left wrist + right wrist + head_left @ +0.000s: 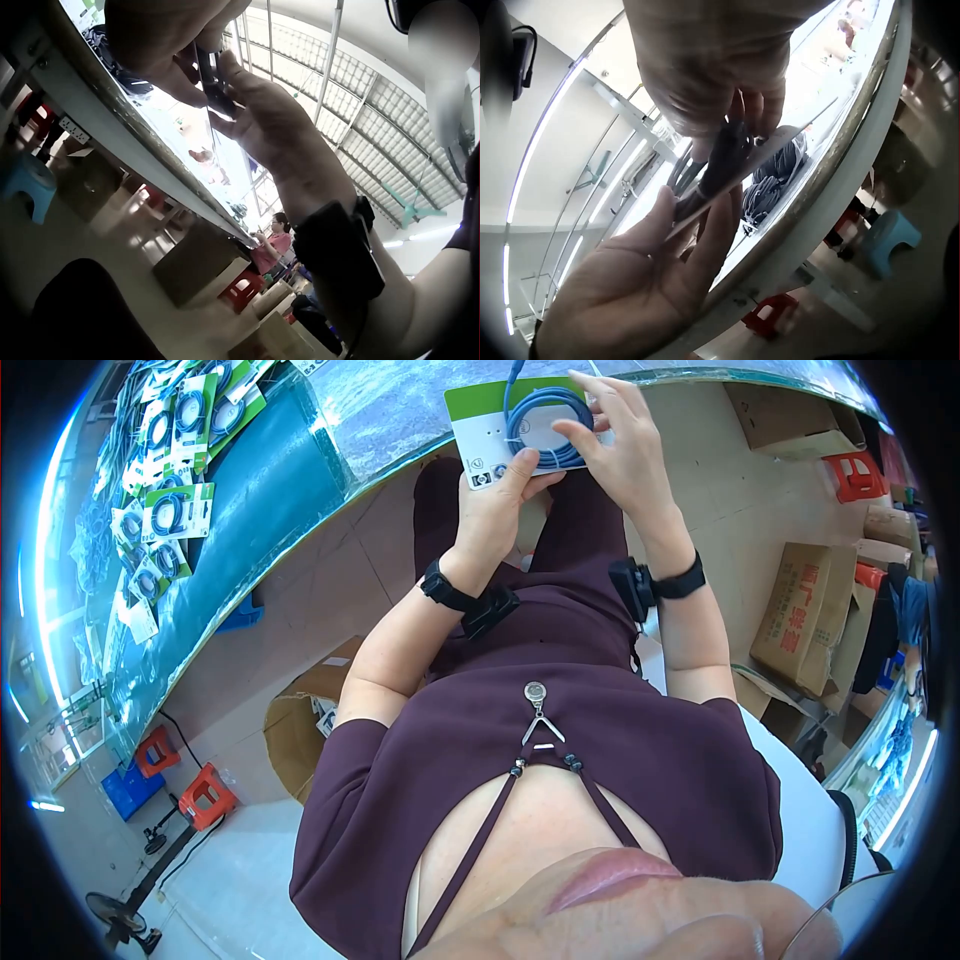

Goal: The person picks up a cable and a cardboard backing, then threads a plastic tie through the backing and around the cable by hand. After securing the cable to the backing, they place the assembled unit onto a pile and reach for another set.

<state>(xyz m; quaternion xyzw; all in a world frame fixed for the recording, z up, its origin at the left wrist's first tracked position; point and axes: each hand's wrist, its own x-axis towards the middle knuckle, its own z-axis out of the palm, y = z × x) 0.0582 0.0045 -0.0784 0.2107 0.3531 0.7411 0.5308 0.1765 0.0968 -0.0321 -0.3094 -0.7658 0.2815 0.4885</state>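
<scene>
A green-and-white backing card point(480, 435) with a coil of blue cable point(563, 461) on its face is held up past the front edge of the table. My left hand point(495, 505) pinches the card and coil at the lower edge, thumb in front and fingers behind. My right hand point(630, 455) grips the coil at its right side, thumb over it, index finger up near the card's top edge. In the right wrist view, the right hand's curled fingers point(742, 112) are at the dark cable, and the left hand point(645, 277) supports the card from below.
Several carded cables point(180, 510) are heaped on the green-covered table point(270, 470) at left. Cardboard boxes point(805, 615) and a red stool point(857, 477) stand on the floor at right. A blue stool point(892, 240) and another person point(274, 244) appear in the wrist views.
</scene>
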